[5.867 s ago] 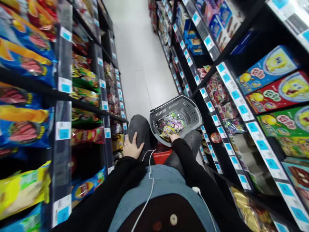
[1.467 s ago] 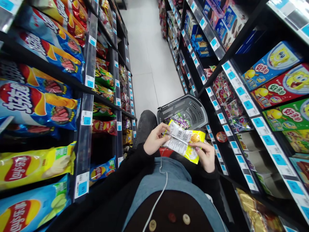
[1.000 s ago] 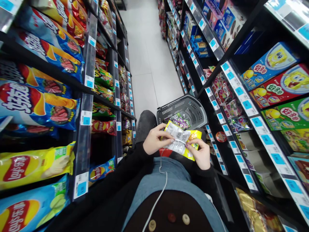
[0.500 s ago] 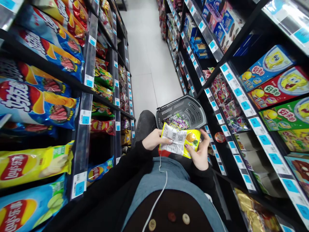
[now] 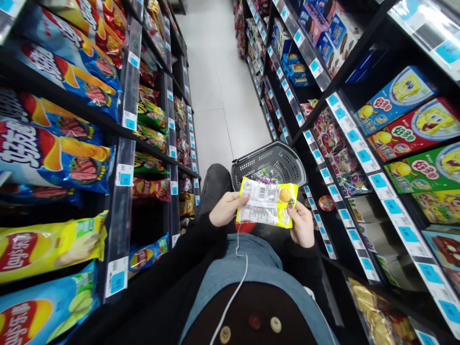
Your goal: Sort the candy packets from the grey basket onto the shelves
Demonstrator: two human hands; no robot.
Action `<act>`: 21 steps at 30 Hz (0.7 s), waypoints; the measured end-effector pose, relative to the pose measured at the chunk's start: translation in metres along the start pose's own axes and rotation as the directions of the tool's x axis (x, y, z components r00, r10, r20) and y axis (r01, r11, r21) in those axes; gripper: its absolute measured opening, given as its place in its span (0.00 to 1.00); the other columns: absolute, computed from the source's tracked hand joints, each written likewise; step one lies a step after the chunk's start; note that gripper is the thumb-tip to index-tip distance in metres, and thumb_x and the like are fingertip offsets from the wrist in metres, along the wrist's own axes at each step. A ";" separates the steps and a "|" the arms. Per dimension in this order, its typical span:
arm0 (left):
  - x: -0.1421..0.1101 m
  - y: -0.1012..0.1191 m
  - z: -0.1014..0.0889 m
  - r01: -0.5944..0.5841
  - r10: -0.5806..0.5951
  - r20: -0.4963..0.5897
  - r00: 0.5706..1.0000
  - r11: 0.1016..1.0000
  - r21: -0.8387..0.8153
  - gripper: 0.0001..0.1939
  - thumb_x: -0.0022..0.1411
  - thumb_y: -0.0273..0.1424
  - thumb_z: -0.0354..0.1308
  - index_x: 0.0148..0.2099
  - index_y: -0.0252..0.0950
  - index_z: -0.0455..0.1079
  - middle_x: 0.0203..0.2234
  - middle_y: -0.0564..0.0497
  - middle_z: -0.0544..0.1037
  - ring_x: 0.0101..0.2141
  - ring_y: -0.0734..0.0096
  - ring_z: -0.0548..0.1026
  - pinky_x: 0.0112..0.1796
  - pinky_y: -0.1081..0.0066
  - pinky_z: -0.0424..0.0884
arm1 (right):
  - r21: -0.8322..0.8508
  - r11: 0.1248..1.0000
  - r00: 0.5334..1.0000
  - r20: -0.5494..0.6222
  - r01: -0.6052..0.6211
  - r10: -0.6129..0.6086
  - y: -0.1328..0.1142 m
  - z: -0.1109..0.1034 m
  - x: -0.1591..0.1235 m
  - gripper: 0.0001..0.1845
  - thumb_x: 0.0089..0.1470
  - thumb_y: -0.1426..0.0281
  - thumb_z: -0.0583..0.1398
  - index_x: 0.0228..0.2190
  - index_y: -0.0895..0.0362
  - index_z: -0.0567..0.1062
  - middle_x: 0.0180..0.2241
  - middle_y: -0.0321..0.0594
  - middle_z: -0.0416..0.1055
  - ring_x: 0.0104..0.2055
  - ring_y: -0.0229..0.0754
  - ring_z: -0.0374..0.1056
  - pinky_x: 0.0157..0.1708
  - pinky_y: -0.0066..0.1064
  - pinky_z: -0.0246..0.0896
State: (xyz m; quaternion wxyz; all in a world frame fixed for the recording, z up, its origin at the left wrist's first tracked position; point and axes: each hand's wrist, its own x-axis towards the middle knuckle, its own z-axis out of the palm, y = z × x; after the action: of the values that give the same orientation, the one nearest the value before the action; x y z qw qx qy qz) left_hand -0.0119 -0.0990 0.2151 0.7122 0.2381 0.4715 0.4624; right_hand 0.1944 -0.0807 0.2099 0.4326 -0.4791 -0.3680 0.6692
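Note:
Both my hands hold a small yellow and white snack bag, its printed side with a barcode and a pineapple picture facing up. My left hand pinches the bag's left edge between thumb and fingers. At the opposite end, my right hand grips the right edge, thumb on top. Just beyond the bag stands a dark grey shopping basket, partly covered by it. Inside lies a purple and green package, mostly hidden behind the bag.
Shelves of chip bags line the left side. On the right, shelves hold snack boxes behind price-tag rails. A pale tiled floor runs ahead between them. A white cable hangs down my front.
The bag now lies flatter and straighter between my hands, showing more of its back. My right hand has shifted its grip, with the fingers drawn in at the right edge.

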 end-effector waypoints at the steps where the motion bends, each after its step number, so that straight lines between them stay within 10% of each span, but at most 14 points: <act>1: 0.000 -0.002 0.001 -0.012 0.012 -0.018 1.000 1.000 -0.015 0.27 0.43 0.48 0.67 0.33 0.26 0.76 0.26 0.41 0.81 0.30 0.56 0.79 0.35 0.59 0.75 | 0.014 1.000 1.000 -0.015 0.006 -0.006 0.000 0.002 0.000 0.20 0.43 0.55 0.65 0.34 0.57 0.76 0.29 0.42 0.75 0.31 0.47 0.72 0.33 0.38 0.68; 8: 0.003 -0.006 0.005 -0.053 0.051 -0.029 0.998 0.994 -0.097 0.30 0.45 0.49 0.65 0.39 0.26 0.76 0.33 0.37 0.81 0.38 0.49 0.78 0.39 0.56 0.74 | -0.133 0.984 0.989 -0.074 0.119 -0.129 0.003 -0.002 0.006 0.19 0.47 0.54 0.62 0.25 0.58 0.72 0.24 0.37 0.69 0.25 0.39 0.64 0.27 0.30 0.60; 13: 0.027 0.000 -0.045 0.014 -0.010 -0.023 1.000 0.978 0.209 0.37 0.53 0.54 0.54 0.54 0.31 0.70 0.49 0.34 0.74 0.49 0.46 0.73 0.46 0.51 0.70 | -0.585 0.767 0.944 -0.008 0.264 -0.330 0.007 -0.035 0.044 0.18 0.55 0.56 0.55 0.28 0.59 0.72 0.23 0.36 0.67 0.27 0.37 0.61 0.28 0.27 0.57; 15: 0.036 -0.006 -0.074 0.069 0.064 -0.217 0.974 0.830 0.554 0.36 0.56 0.53 0.51 0.58 0.34 0.66 0.55 0.35 0.70 0.56 0.47 0.65 0.52 0.50 0.63 | -0.754 0.597 0.940 0.075 0.272 -0.334 0.021 -0.045 0.065 0.16 0.57 0.61 0.53 0.31 0.59 0.74 0.25 0.38 0.69 0.28 0.39 0.63 0.31 0.28 0.58; 17: 0.041 -0.023 -0.099 0.295 0.200 -0.437 0.877 0.495 0.818 0.35 0.56 0.49 0.53 0.61 0.34 0.63 0.62 0.35 0.59 0.63 0.43 0.52 0.57 0.46 0.53 | -0.868 0.428 0.958 0.161 0.251 -0.236 0.043 -0.047 0.088 0.15 0.57 0.67 0.51 0.36 0.59 0.75 0.29 0.42 0.73 0.31 0.41 0.66 0.35 0.30 0.59; 21: 0.041 -0.070 -0.125 0.606 0.196 -0.622 0.758 0.143 0.783 0.42 0.59 0.45 0.52 0.69 0.34 0.43 0.66 0.29 0.42 0.63 0.32 0.45 0.54 0.37 0.49 | -0.968 0.191 0.983 0.174 0.161 0.058 0.093 -0.039 0.128 0.17 0.58 0.73 0.51 0.45 0.60 0.74 0.40 0.50 0.75 0.39 0.44 0.69 0.43 0.31 0.59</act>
State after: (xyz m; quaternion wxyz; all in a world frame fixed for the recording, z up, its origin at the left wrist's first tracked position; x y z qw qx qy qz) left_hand -0.0880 -0.1066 0.0868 0.2583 0.4020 0.8784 -0.0138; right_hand 0.1892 0.0088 0.0742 0.0182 -0.5724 -0.7605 0.3060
